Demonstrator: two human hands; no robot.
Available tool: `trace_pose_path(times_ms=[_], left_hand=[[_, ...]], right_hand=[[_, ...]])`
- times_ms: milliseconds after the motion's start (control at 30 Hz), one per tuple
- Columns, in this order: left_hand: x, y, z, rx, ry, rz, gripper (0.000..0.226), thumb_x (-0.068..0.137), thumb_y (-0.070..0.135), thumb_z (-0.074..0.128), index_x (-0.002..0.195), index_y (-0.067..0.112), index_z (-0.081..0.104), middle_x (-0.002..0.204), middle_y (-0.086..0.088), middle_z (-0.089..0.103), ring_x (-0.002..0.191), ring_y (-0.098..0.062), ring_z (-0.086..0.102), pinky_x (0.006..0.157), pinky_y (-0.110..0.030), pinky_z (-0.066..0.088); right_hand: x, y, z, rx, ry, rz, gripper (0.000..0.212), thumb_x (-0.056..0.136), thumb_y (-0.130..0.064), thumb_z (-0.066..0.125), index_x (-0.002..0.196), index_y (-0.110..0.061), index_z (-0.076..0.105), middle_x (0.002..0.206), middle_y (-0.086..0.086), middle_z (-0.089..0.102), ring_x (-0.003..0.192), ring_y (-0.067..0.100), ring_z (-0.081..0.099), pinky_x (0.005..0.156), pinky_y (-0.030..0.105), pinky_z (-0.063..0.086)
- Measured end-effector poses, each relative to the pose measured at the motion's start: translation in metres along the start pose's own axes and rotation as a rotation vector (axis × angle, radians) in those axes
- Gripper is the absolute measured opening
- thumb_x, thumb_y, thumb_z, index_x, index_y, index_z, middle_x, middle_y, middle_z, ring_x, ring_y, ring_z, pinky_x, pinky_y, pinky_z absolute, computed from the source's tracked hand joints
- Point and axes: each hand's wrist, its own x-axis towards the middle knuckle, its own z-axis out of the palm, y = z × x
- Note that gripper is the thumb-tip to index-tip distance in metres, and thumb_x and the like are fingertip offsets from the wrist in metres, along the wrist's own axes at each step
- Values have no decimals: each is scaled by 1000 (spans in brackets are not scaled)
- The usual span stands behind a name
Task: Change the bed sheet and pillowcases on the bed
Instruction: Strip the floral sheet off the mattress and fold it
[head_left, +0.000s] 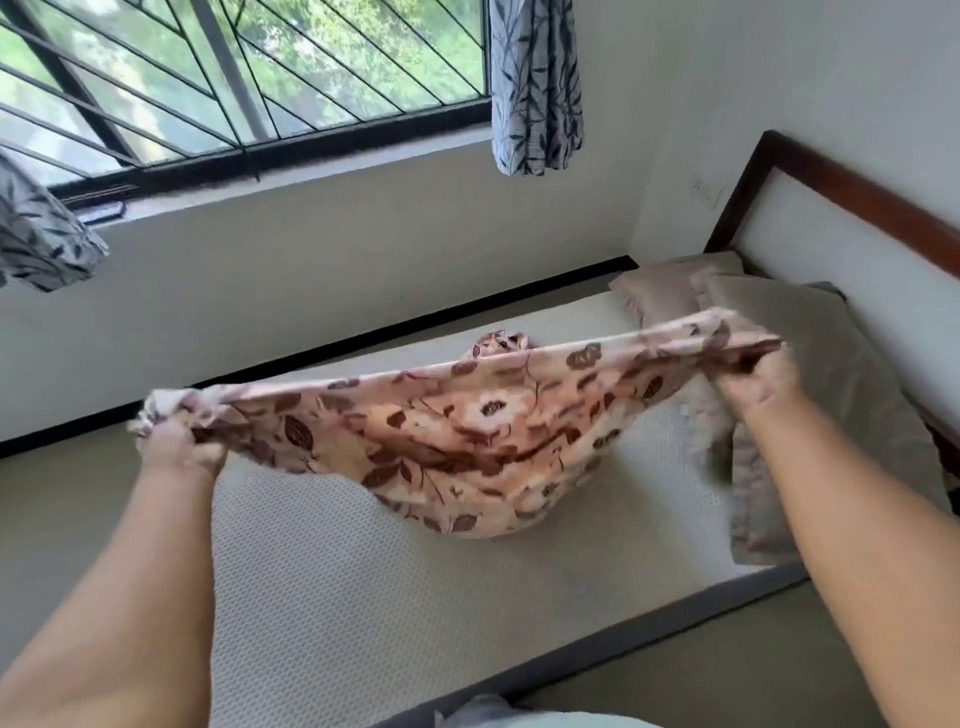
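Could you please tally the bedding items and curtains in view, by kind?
floral sheet: 1
pillows: 2
mattress: 1
curtains: 2
Total: 6

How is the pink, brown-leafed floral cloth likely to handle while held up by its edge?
Probably floppy: the pink floral cloth sags in a deep belly between the left hand and the right hand. Likely light, since gripped ends alone carry it. It may bunch easily; folds gather at each grip.
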Motion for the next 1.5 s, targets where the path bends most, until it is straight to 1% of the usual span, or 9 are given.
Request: trace_pose_path(times_ms=[100, 200, 367, 667, 800, 1000, 1067, 1367, 1500], left_hand=[[8, 33, 19, -64, 4, 70, 20, 104, 13, 38, 96, 21, 55, 66, 10, 72, 59, -5, 69, 62, -21, 59], [31, 30, 13, 127, 68, 129, 17, 95, 9, 58, 107, 20, 66, 99, 1, 74, 78, -13, 74, 71, -36, 63], [54, 8, -17, 222, 228, 39, 30, 88, -4, 64, 91, 26, 61, 99, 4, 70, 96, -15, 69, 76, -34, 59], [55, -17, -30, 346, 247, -259, 19, 104, 24, 53, 85, 21, 56, 47, 6, 65, 48, -10, 64, 33, -29, 51], [46, -36, -29, 393, 146, -277, 18, 106, 21, 47, 92, 19, 57, 64, 0, 71, 50, -11, 66, 36, -27, 52], [59, -24, -43, 118, 175, -153, 19, 98, 8, 59, 112, 19, 63, 72, 12, 73, 59, 0, 69, 50, -17, 55], [56, -25, -48, 68, 270, -124, 23, 93, 3, 64, 93, 25, 61, 60, 16, 68, 47, 3, 61, 40, -11, 45], [49, -46, -60, 44, 391, -111, 26, 90, 5, 67, 100, 29, 63, 81, 2, 67, 50, -11, 62, 40, -25, 52], [78, -52, -83, -48, 394, -132, 43, 94, -1, 53, 126, 25, 66, 112, 0, 73, 90, -20, 73, 73, -46, 61]], right_hand=[[28, -25, 20, -69, -27, -128, 33, 48, 8, 71, 77, -8, 65, 74, 5, 65, 64, 17, 64, 59, 28, 58], [51, -27, 13, -489, 17, -57, 50, 63, -6, 72, 111, -1, 64, 95, 7, 69, 68, 16, 68, 56, 27, 57], [68, -24, -42, -1019, 505, -35, 19, 101, -15, 48, 86, -10, 59, 65, 10, 65, 29, 13, 53, 28, 22, 40], [45, -2, -65, -1230, 167, 607, 44, 69, -38, 88, 96, -7, 74, 89, 14, 72, 65, 25, 69, 64, 33, 57], [16, 8, -54, -1517, 32, 798, 29, 78, -30, 88, 83, -11, 66, 58, 7, 56, 37, 12, 45, 36, 15, 31], [47, -4, -85, -839, 178, 212, 44, 62, -25, 90, 101, -13, 75, 64, 7, 62, 43, 7, 52, 43, 16, 45], [53, -7, -102, -718, 361, 161, 9, 84, -24, 64, 85, -16, 68, 53, 0, 65, 51, 15, 61, 49, 21, 51], [21, 4, -90, -261, 562, 92, 35, 58, 9, 41, 79, -12, 58, 51, 2, 66, 39, 11, 63, 36, 23, 49], [7, -1, -76, -237, 520, 104, 26, 61, 9, 35, 78, -5, 48, 53, 11, 65, 43, 19, 65, 33, 35, 50]])
